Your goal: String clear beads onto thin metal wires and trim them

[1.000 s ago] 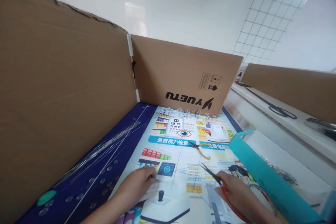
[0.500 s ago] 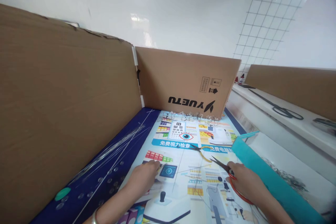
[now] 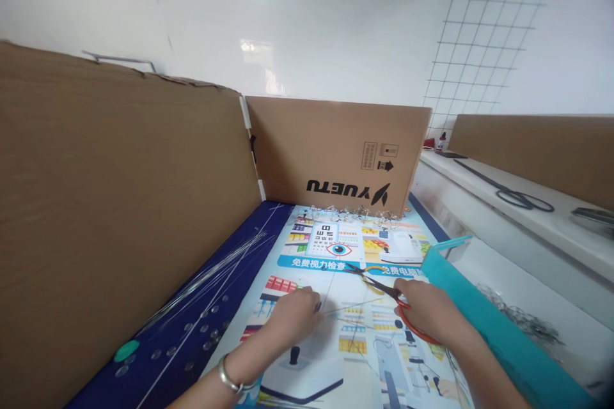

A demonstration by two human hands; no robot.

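Note:
My left hand, a metal bangle on its wrist, is closed low over the printed sheet. A thin wire runs rightward from its pinched fingertips. My right hand grips red-handled scissors, with dark blades pointing left and away from me. Beyond the blades lie yellow-handled pliers, partly covered by the scissors in this view. Loose thin wires lie on the sheet between and below my hands.
Cardboard panels wall the left and back. A bundle of straight wires and small clear discs lie left. At right stands a teal box holding wire pieces. Bent wire pieces line the back. Black scissors rest on a white ledge.
My left hand has moved right and slightly forward. My right hand has shifted left and forward with the scissors, bringing the blades up to the pliers. The view has tilted slightly.

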